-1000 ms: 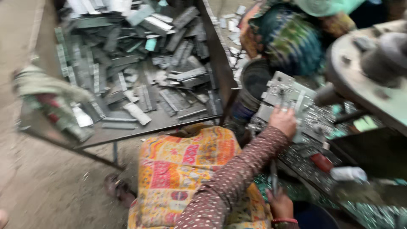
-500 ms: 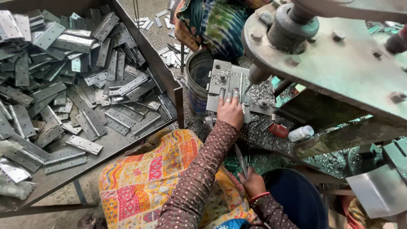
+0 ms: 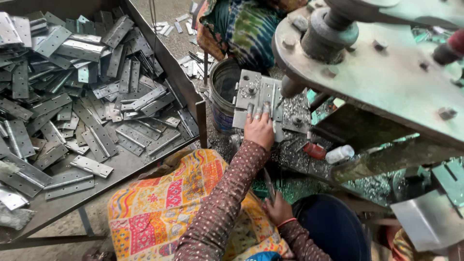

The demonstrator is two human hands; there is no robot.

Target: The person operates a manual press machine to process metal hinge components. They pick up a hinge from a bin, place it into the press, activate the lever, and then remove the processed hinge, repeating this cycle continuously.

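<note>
My left hand [image 3: 258, 128] is stretched forward, palm down, fingers flat and together on the grey metal plate [image 3: 253, 92]. Left arm nearly straight. My right hand [image 3: 279, 210] sits low, well short of the plate, fingers curled around a thin metal piece [image 3: 269, 184], elbow bent.

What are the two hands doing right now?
Left hand: open, fingers pressing on the metal plate.
Right hand: closed on a thin metal strip.
</note>
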